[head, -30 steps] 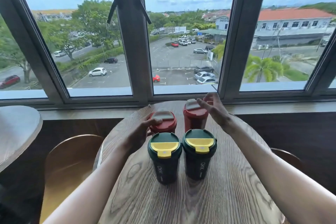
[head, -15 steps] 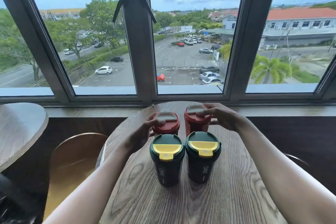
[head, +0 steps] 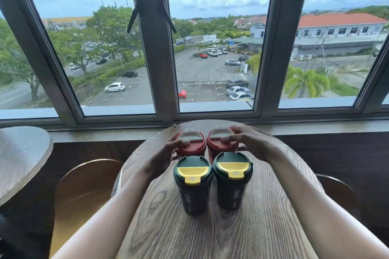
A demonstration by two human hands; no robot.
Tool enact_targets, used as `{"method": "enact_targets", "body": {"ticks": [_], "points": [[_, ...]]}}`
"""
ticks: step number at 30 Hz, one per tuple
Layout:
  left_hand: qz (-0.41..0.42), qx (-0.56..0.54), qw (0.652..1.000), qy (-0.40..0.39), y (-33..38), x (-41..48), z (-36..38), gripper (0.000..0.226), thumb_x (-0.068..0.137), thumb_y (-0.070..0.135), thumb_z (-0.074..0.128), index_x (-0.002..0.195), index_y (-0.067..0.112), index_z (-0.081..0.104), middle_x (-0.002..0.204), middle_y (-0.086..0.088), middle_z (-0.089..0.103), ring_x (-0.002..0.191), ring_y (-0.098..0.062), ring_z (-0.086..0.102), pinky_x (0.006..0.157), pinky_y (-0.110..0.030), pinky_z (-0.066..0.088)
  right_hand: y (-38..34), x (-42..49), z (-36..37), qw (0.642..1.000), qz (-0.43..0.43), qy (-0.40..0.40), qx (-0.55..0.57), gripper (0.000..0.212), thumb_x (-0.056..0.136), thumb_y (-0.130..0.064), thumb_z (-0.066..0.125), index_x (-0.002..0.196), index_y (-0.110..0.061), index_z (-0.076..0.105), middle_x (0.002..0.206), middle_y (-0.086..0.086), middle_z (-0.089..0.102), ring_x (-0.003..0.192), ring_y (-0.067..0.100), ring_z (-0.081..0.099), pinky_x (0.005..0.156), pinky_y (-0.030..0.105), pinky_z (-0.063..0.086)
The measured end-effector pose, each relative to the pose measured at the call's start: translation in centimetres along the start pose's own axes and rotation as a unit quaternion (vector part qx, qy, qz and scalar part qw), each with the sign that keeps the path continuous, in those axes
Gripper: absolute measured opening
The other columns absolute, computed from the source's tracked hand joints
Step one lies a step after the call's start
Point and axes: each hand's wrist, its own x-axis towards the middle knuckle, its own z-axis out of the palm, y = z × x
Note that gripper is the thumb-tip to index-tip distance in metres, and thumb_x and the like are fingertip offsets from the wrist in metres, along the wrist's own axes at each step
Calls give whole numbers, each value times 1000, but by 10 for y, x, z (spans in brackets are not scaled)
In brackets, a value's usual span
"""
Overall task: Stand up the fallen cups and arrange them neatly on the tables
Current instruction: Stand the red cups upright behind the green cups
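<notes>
Wood-grain round table (head: 263, 227) fills the lower centre, with a second wooden table (head: 21, 157) at 9 o'clock and a curved wooden chair (head: 84, 191) between them. Four cups stand upright in a tight two-by-two block. Nearest you: left green cup (head: 192, 183) and right green cup (head: 232, 178), yellow flaps toward 6 o'clock. At 12 o'clock behind them: left red cup (head: 190, 143), right red cup (head: 223, 140). Your left hand (head: 166, 153) wraps the left red cup's lid; your right hand (head: 250, 145) clasps the right red cup's lid, fingers curled.
</notes>
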Motion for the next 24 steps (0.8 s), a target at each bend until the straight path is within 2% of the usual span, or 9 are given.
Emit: {"method": "enact_targets", "body": {"ticks": [4,7,9,11,13,15,17,19,24], "points": [[1,9,1000,1,4,-3,1,57,74,29,69,131,28,61,130,-12,64,126,-30,54,110,-44,40,-1,-3,1,1000,0,-2,-8,11,80,-23,75,85,-23,65,89,2,67,86,19,62,81,33,49],[1,26,1000,10,8,-8,5,64,70,31,70,133,23,58,131,-15,63,117,-26,57,96,-35,45,-2,-5,2,1000,3,-1,-18,10,84,-23,73,86,-24,62,89,0,66,85,17,62,79,31,49],[4,39,999,11,12,-13,8,63,73,31,67,134,21,56,127,-10,64,111,-21,58,92,-32,45,-2,-6,3,999,-9,5,-47,28,84,-34,73,107,-20,65,104,0,68,97,18,64,83,30,51],[9,59,998,14,16,-19,7,67,76,44,67,137,22,51,128,-2,62,115,-17,57,103,-38,41,-8,-7,3,994,-29,31,-98,58,82,-47,72,132,-22,57,123,-2,62,113,18,60,90,29,48],[27,97,994,46,21,-27,3,79,72,61,64,139,23,50,134,1,59,121,-17,57,107,-44,39,-19,-8,6,987,-62,66,-131,60,85,-48,70,137,-24,54,129,-4,58,119,17,54,99,35,46],[62,148,980,119,26,-35,-3,76,74,65,61,134,19,55,131,-5,63,116,-20,61,95,-38,48,-35,-5,10,978,-104,92,-157,52,87,-41,70,133,-21,58,130,-1,61,119,19,56,101,39,46],[106,211,953,188,34,-45,-13,49,89,44,64,126,11,60,120,-9,66,106,-22,65,78,-25,52,-55,-2,21,969,-140,91,-184,45,88,-32,70,129,-17,61,128,3,66,116,20,59,98,37,48],[135,267,924,237,42,-61,-27,29,93,21,64,118,6,65,107,-8,68,97,-19,65,74,-23,56,-76,5,41,962,-168,68,-207,42,89,-25,69,129,-14,62,128,7,66,114,20,61,94,33,49],[149,323,870,341,53,-126,-90,13,89,14,67,101,11,73,88,-4,73,80,-15,68,70,-21,55,-124,21,134,949,-230,4,-218,35,91,-21,68,125,-11,64,120,7,69,105,18,64,86,25,52]]}}
